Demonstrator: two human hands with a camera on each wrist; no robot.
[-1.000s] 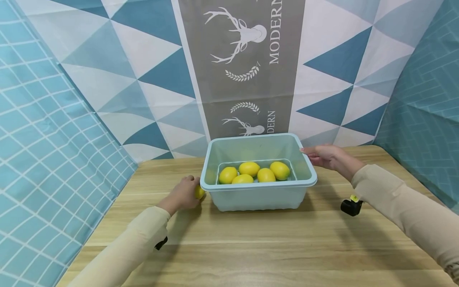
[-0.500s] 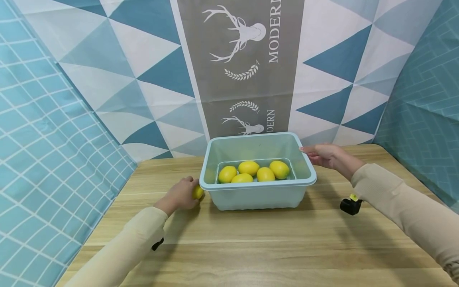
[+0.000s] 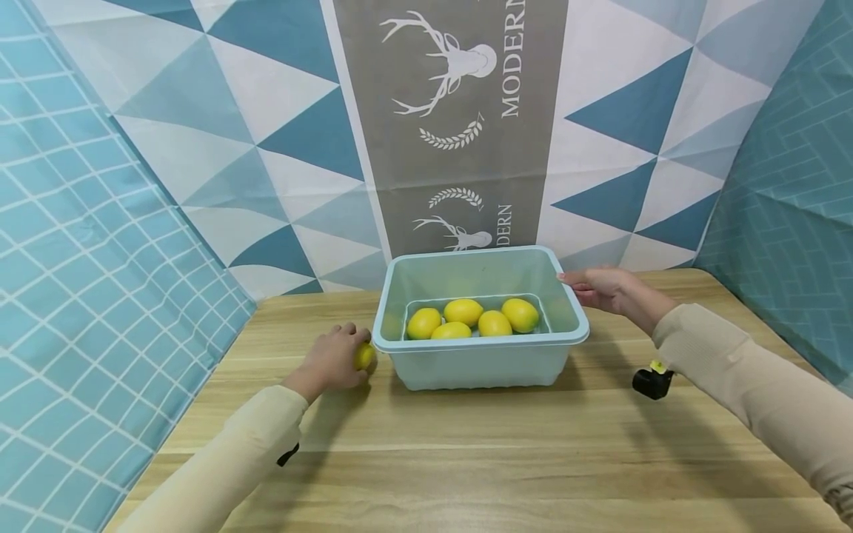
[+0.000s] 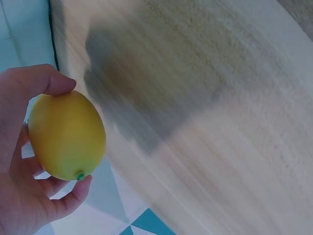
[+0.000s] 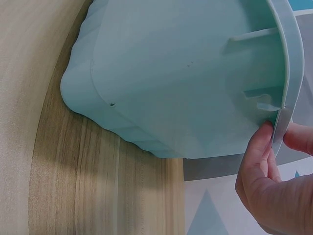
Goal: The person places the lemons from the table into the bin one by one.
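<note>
Just left of a light blue plastic basin, my left hand grips a yellow lemon. Its thumb lies on one side of the fruit and curled fingers lie round the other, with the green stem end showing. The basin stands on the table and has several lemons on its floor. At the basin's right side, my right hand pinches the rim between thumb and fingers, as the right wrist view shows.
The wooden table carries the basin near its back edge. Patterned cloth hangs behind it, with blue tiled cloth at both sides. A small black device with a yellow part is under the right forearm.
My left hand has moved slightly left with the lemon, away from the basin. The right hand stays on the rim, and the basin and the lemons in it have not moved.
</note>
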